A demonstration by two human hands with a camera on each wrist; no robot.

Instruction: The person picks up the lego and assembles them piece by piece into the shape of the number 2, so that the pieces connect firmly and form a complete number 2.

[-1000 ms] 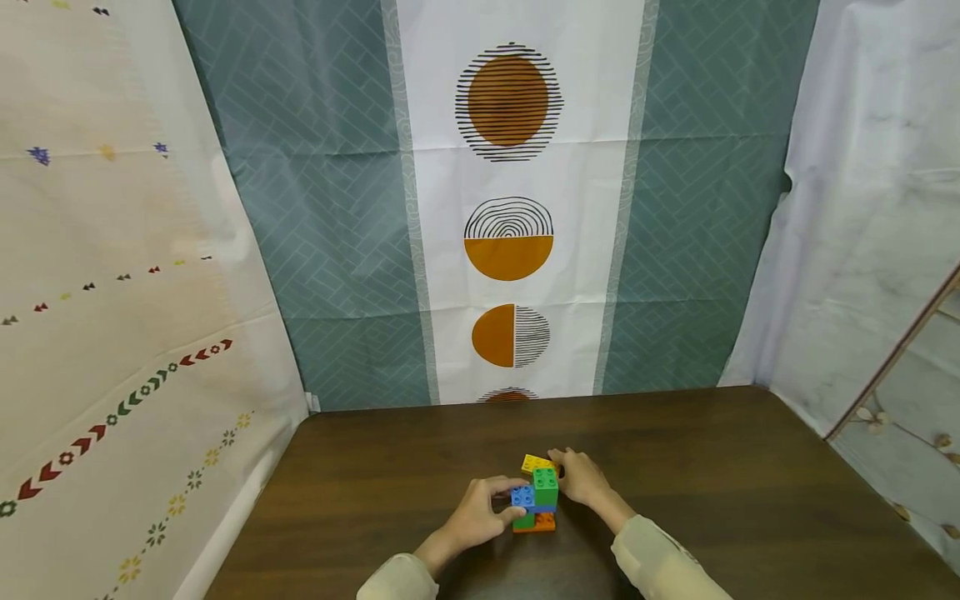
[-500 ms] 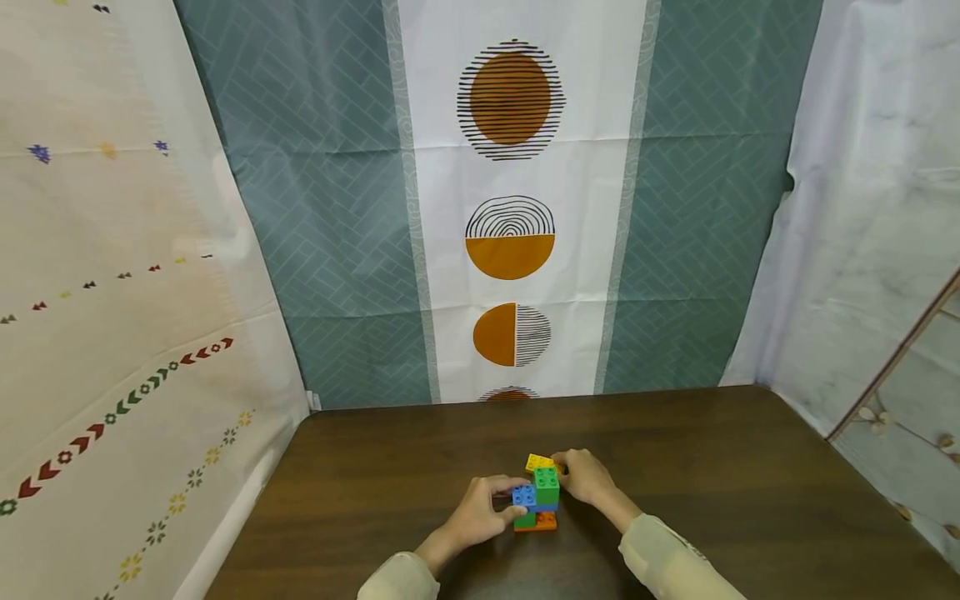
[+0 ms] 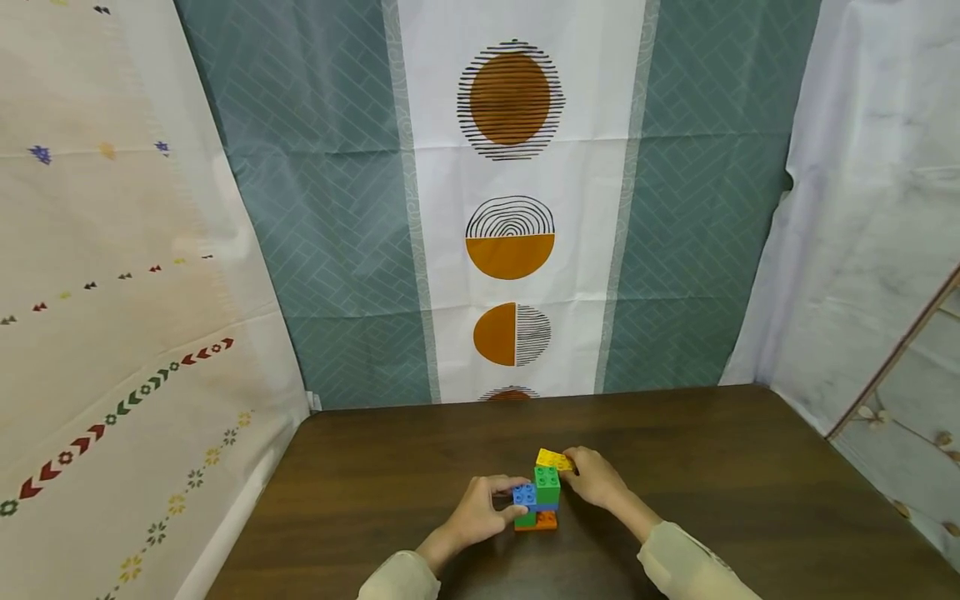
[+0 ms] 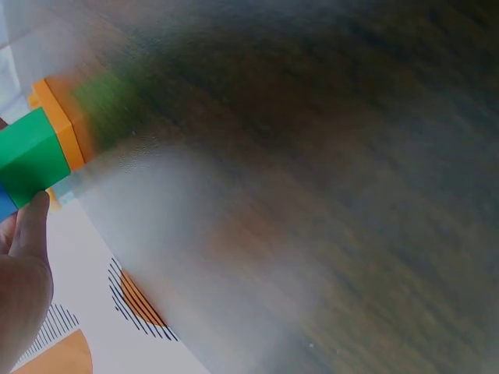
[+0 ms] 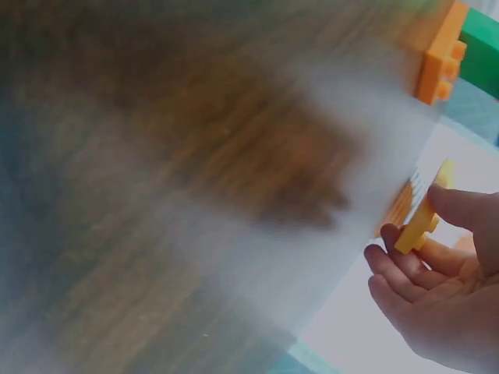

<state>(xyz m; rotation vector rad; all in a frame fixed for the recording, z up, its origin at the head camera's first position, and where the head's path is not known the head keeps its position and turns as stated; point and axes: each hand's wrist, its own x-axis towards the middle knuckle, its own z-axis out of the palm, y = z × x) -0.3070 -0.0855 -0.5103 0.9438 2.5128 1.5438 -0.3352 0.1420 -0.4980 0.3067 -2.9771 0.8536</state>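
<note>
In the head view a small stack of toy building bricks stands on the table: an orange plate [image 3: 546, 520] at the bottom, a lower green brick [image 3: 526, 518], a blue brick [image 3: 524, 496] and an upper green brick [image 3: 547, 486] on its right. My left hand [image 3: 477, 515] grips the blue brick from the left, thumb in front and fingers behind. Just behind the stack, my right hand [image 3: 595, 478] pinches a thin yellow brick [image 3: 553, 459]. The right wrist view has that yellow brick [image 5: 425, 220] between thumb and fingers, tilted and apart from the orange plate [image 5: 441, 66].
The dark wooden table [image 3: 390, 467] has a glossy top that reflects the bricks. A patterned cloth [image 3: 517, 358] hangs behind its far edge. Pale cloths hang at the left [image 3: 150, 400] and right [image 3: 832, 250].
My right hand has moved slightly right with the yellow brick, which has turned and tilted. My left hand keeps its hold on the stack.
</note>
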